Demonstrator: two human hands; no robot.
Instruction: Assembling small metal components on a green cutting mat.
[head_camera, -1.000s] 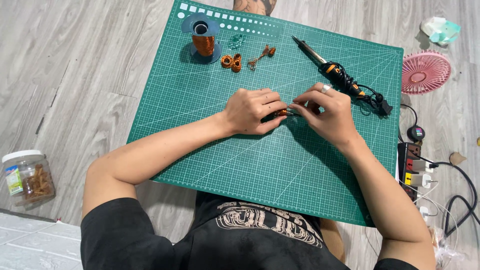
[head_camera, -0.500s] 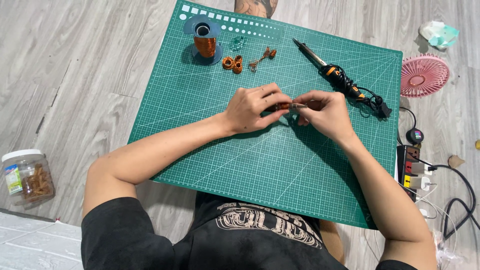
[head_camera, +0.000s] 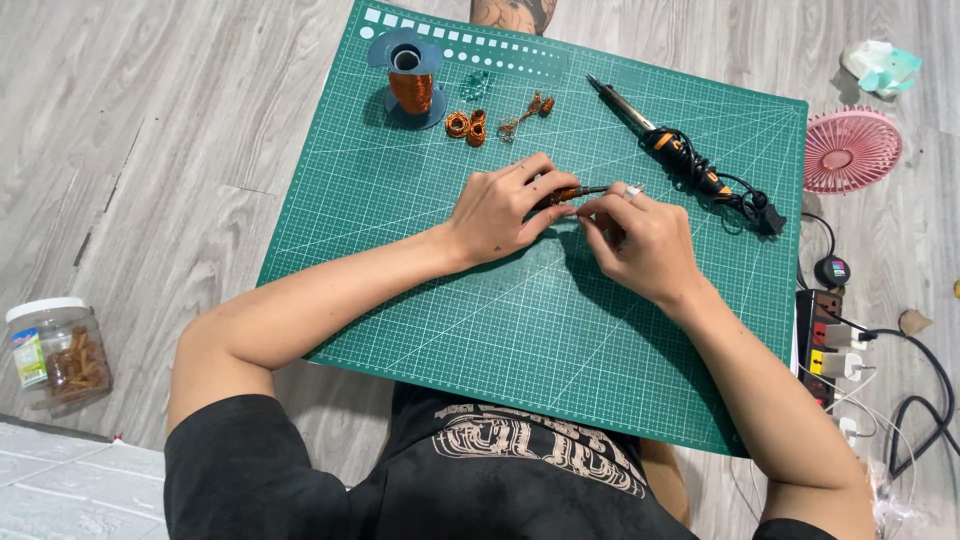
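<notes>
Two hands meet over the middle of the green cutting mat (head_camera: 420, 260), nearer its far edge. Left hand (head_camera: 500, 212): fingers curled, thumb and forefinger pinched on a small copper-wound piece (head_camera: 566, 194). Right hand (head_camera: 640, 245): fingers bent inward, fingertips (head_camera: 592, 208) closed on a thin metal rod (head_camera: 596, 189) projecting from the same piece; a ring sits on one finger. Copper wire spool (head_camera: 410, 85): upright near the far left corner. Two small copper coils (head_camera: 466, 126): just beside the spool. Soldering iron (head_camera: 665, 145): lying near the far right corner, well apart from both hands.
</notes>
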